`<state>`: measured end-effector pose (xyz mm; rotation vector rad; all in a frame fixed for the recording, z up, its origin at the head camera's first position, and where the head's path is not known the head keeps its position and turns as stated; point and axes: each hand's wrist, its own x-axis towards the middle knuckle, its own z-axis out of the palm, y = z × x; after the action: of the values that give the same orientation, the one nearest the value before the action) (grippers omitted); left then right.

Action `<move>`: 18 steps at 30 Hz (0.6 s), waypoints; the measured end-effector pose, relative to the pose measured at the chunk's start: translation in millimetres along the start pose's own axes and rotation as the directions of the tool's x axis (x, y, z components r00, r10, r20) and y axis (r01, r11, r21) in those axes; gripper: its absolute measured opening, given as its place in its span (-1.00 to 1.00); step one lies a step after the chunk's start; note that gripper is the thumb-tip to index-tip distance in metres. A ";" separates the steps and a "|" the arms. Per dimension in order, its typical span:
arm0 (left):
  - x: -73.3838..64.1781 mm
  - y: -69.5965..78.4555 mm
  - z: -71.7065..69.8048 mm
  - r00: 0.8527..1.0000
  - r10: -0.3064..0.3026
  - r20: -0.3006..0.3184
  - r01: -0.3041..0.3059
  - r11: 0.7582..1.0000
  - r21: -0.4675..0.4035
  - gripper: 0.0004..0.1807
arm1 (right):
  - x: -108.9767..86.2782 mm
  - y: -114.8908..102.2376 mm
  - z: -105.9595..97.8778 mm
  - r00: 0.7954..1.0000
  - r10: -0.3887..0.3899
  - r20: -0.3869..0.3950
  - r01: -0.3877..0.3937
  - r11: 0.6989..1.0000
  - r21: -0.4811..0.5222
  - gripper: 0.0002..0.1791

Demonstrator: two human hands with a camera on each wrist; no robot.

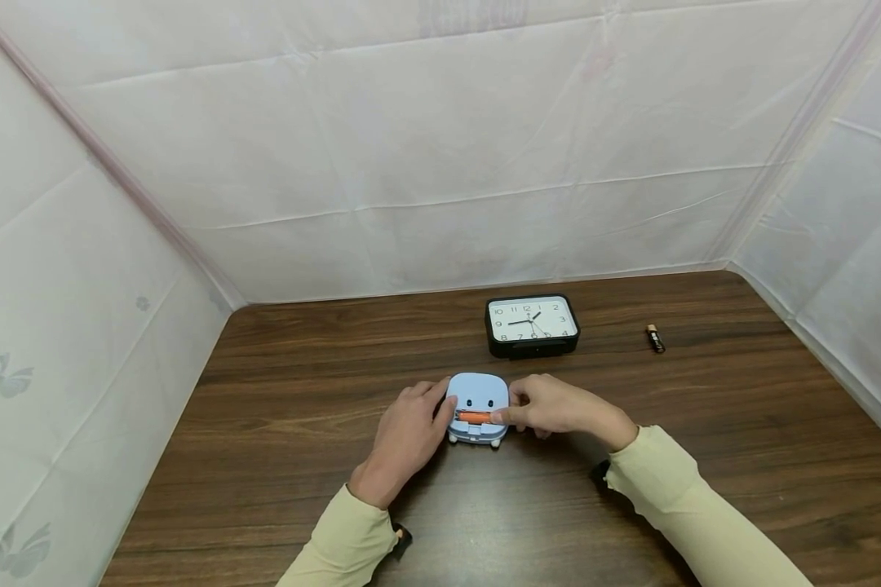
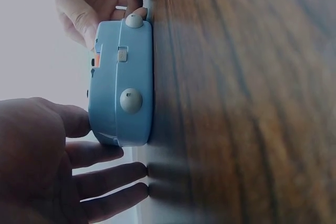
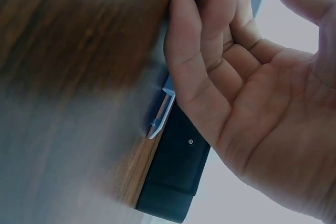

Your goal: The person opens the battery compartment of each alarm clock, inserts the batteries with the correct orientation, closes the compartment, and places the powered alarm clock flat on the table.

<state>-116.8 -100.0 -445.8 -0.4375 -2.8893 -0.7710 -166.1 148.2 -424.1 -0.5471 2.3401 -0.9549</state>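
Observation:
A light-blue alarm clock (image 1: 477, 387) lies back up on the table, its two black knobs facing upward and its white feet towards me. In its uncovered slot sits an orange battery (image 1: 474, 417). My left hand (image 1: 409, 428) holds the clock's left edge, thumb and index finger against the casing; the left wrist view shows the other fingers extended down to the tabletop. At the opposite edge is my right hand (image 1: 558, 405), its thumb at the battery's right end and its bent fingers at the clock's side. These fingers partly hide the casing in the right wrist view.
Behind the hands is a black rectangular clock (image 1: 532, 326) with a white dial. A dark battery with a copper end (image 1: 655, 338) lies to the right. A small light-blue piece (image 3: 164, 113) shows beyond my right fingers. White sheeting (image 1: 440, 163) borders the wooden table (image 1: 286, 383).

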 end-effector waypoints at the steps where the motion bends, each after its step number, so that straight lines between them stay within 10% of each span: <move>1: 0.1 0.0 -0.1 1.000 0.006 -0.002 -0.006 1.000 0.004 -0.56 | 0.4 0.3 0.5 1.000 0.002 -0.004 -0.002 1.000 0.000 -0.58; 18: -2.0 -1.5 -0.7 1.000 0.015 -0.016 -0.014 0.999 0.045 -0.55 | 2.7 -8.4 6.5 0.997 0.075 -0.019 -0.076 0.997 -0.009 -0.62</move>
<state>-115.4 -102.1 -446.2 -0.4445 -2.8790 -0.7025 -162.9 137.9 -422.8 -0.4522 2.3657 -0.9176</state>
